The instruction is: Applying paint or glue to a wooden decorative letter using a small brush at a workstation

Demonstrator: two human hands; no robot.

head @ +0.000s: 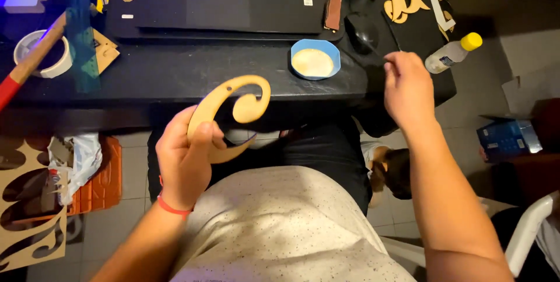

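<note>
The left hand [185, 162] grips a curled wooden cutout [233, 112] over the lap, its visible face bare. The right hand [407, 89] pinches a thin brush [376, 51] beside the blue bowl [315, 59] of pale glue on the table [175, 75]; gluing looks barely begun.

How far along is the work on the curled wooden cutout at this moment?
Done: the curled wooden cutout is already cut to shape, and a blue bowl of pale liquid sits on the desk. In hand: the left hand grips the cutout; the right hand pinches a thin stick near the bowl. Left: no liquid shows on the cutout yet.
</note>
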